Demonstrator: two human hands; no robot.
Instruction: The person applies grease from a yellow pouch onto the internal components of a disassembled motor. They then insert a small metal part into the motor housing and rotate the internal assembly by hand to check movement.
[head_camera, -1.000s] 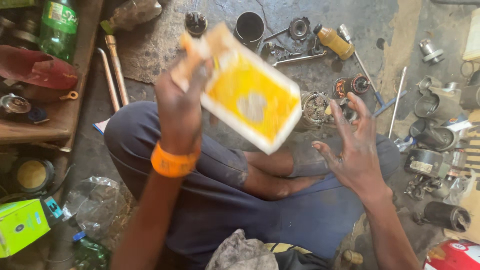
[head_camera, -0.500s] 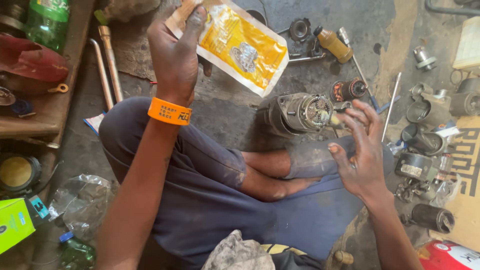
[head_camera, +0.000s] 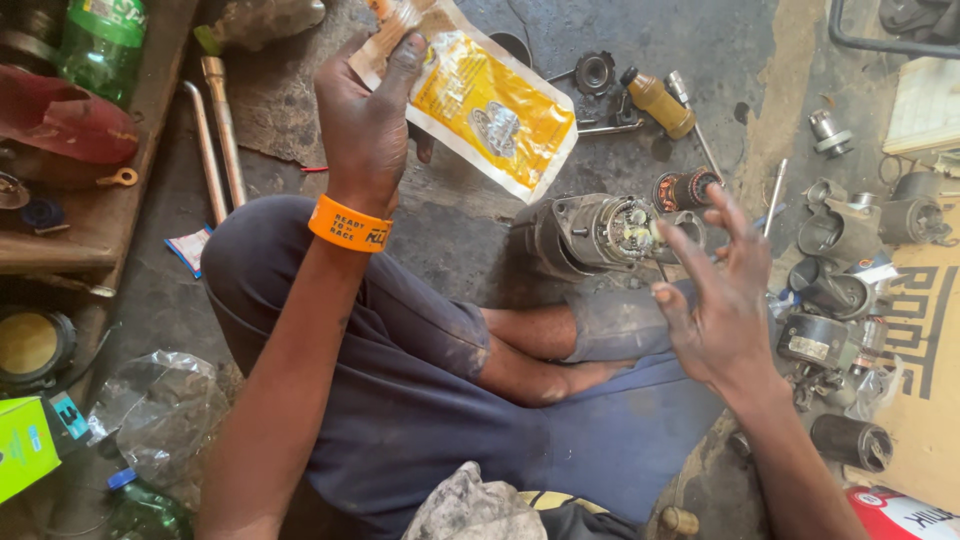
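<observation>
My left hand (head_camera: 372, 118), with an orange wristband, grips the top corner of a yellow and white plastic packet (head_camera: 480, 100) and holds it up over the floor. A small metal part shows through the packet's clear window. My right hand (head_camera: 722, 300) hovers with its fingers spread and holds nothing, just right of a grey starter motor (head_camera: 590, 232) that lies on the floor by my crossed legs. Its open end with copper windings faces my right hand.
Several motor housings and metal parts (head_camera: 835, 290) lie at the right on cardboard. A small yellow bottle (head_camera: 660, 103), a bearing (head_camera: 594, 72) and rods lie at the back. A green bottle (head_camera: 100, 40), red cloth and pipes (head_camera: 215, 130) sit at the left.
My left hand has carried the packet up and away from me, turning it flatter. The starter motor came into view beneath it. My right hand rose slightly, fingers still spread.
</observation>
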